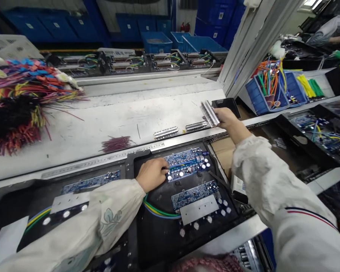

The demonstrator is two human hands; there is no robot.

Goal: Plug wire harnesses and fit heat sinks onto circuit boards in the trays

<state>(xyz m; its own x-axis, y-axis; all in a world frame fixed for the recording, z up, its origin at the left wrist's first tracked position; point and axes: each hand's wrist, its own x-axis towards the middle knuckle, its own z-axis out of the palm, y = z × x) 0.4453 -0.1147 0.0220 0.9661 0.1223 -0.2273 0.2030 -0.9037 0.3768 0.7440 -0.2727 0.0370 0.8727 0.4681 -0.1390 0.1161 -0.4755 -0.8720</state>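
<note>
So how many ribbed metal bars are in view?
3. One ribbed metal bar and another lie on the white bench; a third is in the right hand. That hand may hide more.

The left hand [151, 174] reaches forward palm down, its fingers curled and pointing right, with the wrist held low. Its loose pale sleeve [73, 226] lies nearly flat across the lower left. The right arm [272, 185], in a matching sleeve, angles up and forward from the lower right. The right hand [226, 120] sits higher, fingers closed in a grip.
</note>
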